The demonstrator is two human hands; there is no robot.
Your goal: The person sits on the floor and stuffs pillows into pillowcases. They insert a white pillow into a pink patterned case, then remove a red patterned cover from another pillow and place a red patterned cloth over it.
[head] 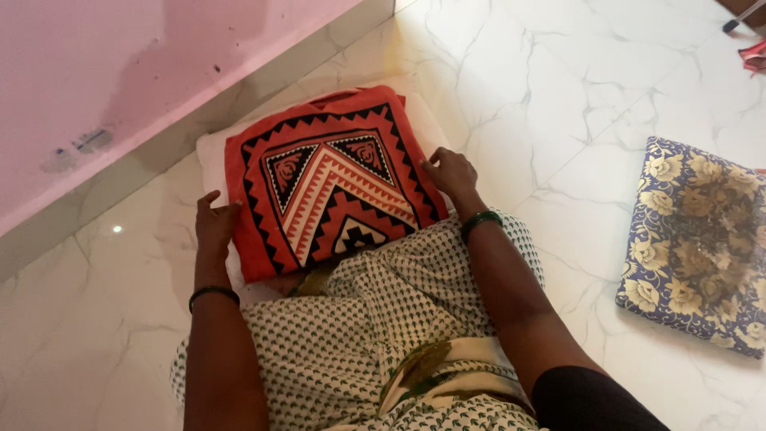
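A folded red cloth (327,179) with black and white zigzag patterns lies on a white cushion (209,156) on the floor, in front of my lap. My left hand (214,223) presses against the cloth's left edge, fingers spread. My right hand (451,173) rests on the cloth's right edge, fingertips touching it. Both wrists wear dark bangles. My lap is covered by a white garment with small green dots (383,319), which overlaps the near edge of the cloth.
A blue floral cushion (698,243) lies on the white marble floor (558,104) to the right. A pink wall (120,72) runs along the upper left. A red item (754,57) sits at the far top right corner.
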